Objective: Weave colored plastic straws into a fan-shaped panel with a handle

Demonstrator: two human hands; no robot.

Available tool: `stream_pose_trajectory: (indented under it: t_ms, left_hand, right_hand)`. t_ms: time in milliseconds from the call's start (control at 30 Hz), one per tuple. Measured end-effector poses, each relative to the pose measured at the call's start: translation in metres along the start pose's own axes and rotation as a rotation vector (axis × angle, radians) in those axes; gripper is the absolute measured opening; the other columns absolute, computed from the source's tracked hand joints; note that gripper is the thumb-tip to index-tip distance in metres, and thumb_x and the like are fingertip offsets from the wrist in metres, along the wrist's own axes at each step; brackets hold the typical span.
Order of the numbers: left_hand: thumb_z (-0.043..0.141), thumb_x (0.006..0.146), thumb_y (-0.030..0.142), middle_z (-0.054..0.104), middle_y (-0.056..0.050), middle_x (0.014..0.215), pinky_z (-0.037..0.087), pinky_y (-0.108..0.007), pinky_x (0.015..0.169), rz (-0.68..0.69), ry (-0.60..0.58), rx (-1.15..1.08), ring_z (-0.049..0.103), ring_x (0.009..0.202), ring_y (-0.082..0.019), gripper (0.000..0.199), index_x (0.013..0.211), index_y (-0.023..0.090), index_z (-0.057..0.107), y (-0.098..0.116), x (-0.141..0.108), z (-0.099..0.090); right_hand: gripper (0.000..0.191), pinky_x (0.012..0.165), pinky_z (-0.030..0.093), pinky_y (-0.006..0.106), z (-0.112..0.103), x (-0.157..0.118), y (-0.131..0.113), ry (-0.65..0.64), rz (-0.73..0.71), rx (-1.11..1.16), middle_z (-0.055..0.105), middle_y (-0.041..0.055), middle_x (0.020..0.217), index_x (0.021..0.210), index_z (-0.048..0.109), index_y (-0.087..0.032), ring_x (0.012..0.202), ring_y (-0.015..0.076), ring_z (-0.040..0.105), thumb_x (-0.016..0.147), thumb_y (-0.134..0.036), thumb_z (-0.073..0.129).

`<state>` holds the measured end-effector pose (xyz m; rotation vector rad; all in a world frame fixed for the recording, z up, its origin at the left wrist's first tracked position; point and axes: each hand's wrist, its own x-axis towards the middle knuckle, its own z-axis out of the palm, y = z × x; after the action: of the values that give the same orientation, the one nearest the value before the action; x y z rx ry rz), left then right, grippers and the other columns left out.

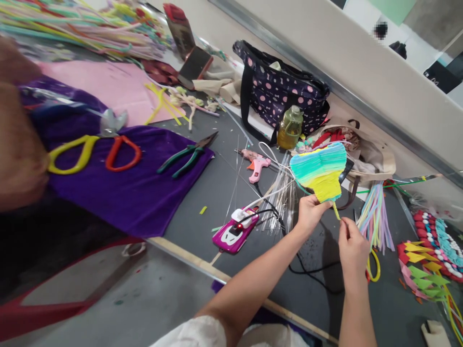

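My left hand (310,213) is closed around the lower edge of a fan-shaped craft piece (319,166), banded in blue, turquoise and yellow and apparently built from fuzzy stems. It is held up above the dark table. Below the piece hangs a short yellow fuzzy stem (336,211), and the fingers of my right hand (353,246) pinch its lower end. Just left of the piece lie a bundle of thin wires (280,207) and a pink glue gun (257,165). Behind my right hand is a bunch of pastel fuzzy stems (378,217).
A purple power strip (235,233) with plugs sits near the table's front edge, its black cable passing by my arms. Pliers (190,154) and scissors (87,149) rest on purple cloth (137,202). A bottle (290,129) stands before a patterned bag (282,91). Another person's arm (21,140) is at left.
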<state>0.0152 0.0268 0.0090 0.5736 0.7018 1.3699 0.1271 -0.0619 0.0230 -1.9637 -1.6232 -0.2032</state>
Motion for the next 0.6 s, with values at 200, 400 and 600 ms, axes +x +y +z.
stream_pose_trajectory:
  t_ms: [200, 400, 600]
  left_hand:
    - [0.086, 0.049, 0.022, 0.076, -0.008, 0.079, 0.052, -0.035, 0.080, -0.098, -0.089, -0.038, 0.070, 0.078, -0.024, 0.031, 0.078, 0.014, 0.078, 0.003, 0.006, -0.004]
    - [0.087, 0.046, 0.021, 0.076, -0.009, 0.080, 0.048, -0.031, 0.080, -0.279, -0.217, -0.029, 0.068, 0.078, -0.022, 0.041, 0.084, 0.011, 0.078, 0.001, 0.012, -0.013]
    - [0.087, 0.046, 0.021, 0.076, -0.007, 0.079, 0.047, -0.031, 0.080, -0.300, -0.243, 0.018, 0.067, 0.076, -0.020, 0.041, 0.084, 0.012, 0.078, -0.001, 0.012, -0.014]
  right_hand:
    - [0.033, 0.071, 0.047, 0.029, -0.011, 0.009, 0.019, -0.167, -0.013, 0.210, 0.075, 0.0089, 0.096, 0.100, 0.073, -0.021, 0.078, 0.0213, 0.068, 0.092, -0.039, 0.048]
    - [0.033, 0.046, 0.037, 0.023, -0.008, 0.011, 0.033, -0.370, 0.226, 0.622, 0.059, -0.0008, 0.059, 0.087, 0.072, -0.017, 0.050, 0.0127, 0.049, 0.083, -0.047, 0.061]
    - [0.033, 0.040, 0.027, 0.019, 0.004, 0.002, 0.039, -0.467, 0.414, 0.872, 0.049, -0.0049, 0.051, 0.088, 0.069, -0.017, 0.043, 0.0078, 0.038, 0.080, -0.048, 0.065]
